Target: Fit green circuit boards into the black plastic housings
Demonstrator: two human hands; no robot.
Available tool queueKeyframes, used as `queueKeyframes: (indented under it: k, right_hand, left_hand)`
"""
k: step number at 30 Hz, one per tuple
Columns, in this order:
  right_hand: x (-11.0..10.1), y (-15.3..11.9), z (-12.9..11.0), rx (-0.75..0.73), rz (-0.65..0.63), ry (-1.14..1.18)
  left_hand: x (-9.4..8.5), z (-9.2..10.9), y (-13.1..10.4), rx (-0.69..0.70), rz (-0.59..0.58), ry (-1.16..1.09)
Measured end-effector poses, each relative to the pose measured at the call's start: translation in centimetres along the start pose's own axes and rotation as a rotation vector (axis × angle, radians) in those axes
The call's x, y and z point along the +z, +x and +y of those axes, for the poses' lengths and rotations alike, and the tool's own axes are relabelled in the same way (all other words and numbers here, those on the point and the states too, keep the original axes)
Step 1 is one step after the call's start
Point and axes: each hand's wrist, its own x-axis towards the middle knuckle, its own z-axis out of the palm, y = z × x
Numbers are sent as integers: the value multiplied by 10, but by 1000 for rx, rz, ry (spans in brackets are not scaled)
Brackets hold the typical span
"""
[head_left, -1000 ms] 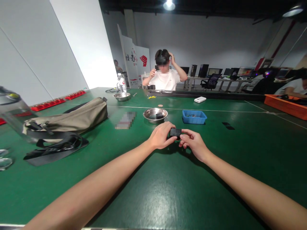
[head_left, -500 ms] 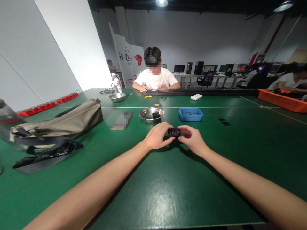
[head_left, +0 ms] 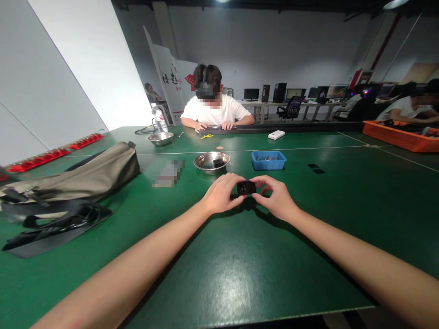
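Observation:
A small black box (head_left: 246, 188) with pale lettering on its near face is held just above the green table (head_left: 219, 256). My left hand (head_left: 224, 194) is closed on its left end, thumb below and fingers above. On the right end, my right hand (head_left: 272, 195) pinches it between thumb and fingertips. Just beyond my hands, a steel bowl (head_left: 202, 167) contains a black block (head_left: 218, 163). A blue plastic tray (head_left: 268, 165) with small parts in it stands to the right of the bowl.
At left lie a khaki bag (head_left: 103, 169) with a dark strap and a blurred flat item (head_left: 168, 173). Two black flat pieces (head_left: 316, 168) lie at right. Farther off are a second bowl (head_left: 160, 139), a bottle (head_left: 158, 119), a white device (head_left: 276, 135), an orange basket (head_left: 394, 137) and a seated person (head_left: 216, 107).
The black box has turned in my hands, so its lettering shows at another angle and looks darker. My view has shifted slightly to the right. Both hands keep hold of the box.

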Motion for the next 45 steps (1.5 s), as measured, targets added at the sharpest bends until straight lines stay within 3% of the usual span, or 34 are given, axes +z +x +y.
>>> queueKeyframes:
  k: [4, 10, 14, 21, 26, 32, 36, 41, 45]
  right_hand:
    - [-1, -2, -3, -86, -16, -47]
    - [0, 0, 3, -45, -59, -38]
    - [-1, 0, 3, -15, -107, 37]
    - [-6, -2, -7, -182, -20, -146]
    - [-6, -4, -8, -187, -21, -138]
    - [-4, -2, -1, -36, -1, 54]
    - [0, 1, -4, 220, 12, 386]
    - [0, 3, -6, 590, -68, 810]
    - [-3, 4, -5, 680, -75, 907]
  left_hand:
    - [2, 0, -1, -7, -30, 16]
    - [5, -1, -3, 13, 90, -37]
    - [5, -1, -4, 27, 71, -75]
    - [2, -2, -1, 39, 52, -32]
    - [1, -1, 0, 45, 46, 5]
    - [0, -3, -1, 31, 53, -22]
    - [-1, -5, -2, 14, 8, -26]
    - [-1, -6, -2, 5, -33, -36]
    - [-1, -7, -3, 11, -24, -23]
